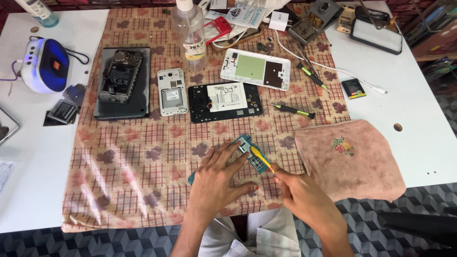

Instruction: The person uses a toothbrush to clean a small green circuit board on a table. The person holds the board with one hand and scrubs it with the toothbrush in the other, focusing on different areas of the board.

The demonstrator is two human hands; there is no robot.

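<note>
**Hands on a circuit board**

The left hand (220, 177) lay flat, fingers spread, pressing a teal circuit board (251, 153) down on the checked cloth (143, 157) near the front edge of the worktop (419, 119). The right hand (304, 200) was closed around a yellow tool (261, 158), whose tip touched the board. Just right of the board lay a pink towel (350, 159). Behind it was an opened black phone (223, 101).

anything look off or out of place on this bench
Nothing is spilled or broken by accident. The opened phones lie in a row on the checked cloth. The left hand pins a teal circuit board flat while the right hand works a yellow tool on it. The pink towel overhangs the table edge.
</note>
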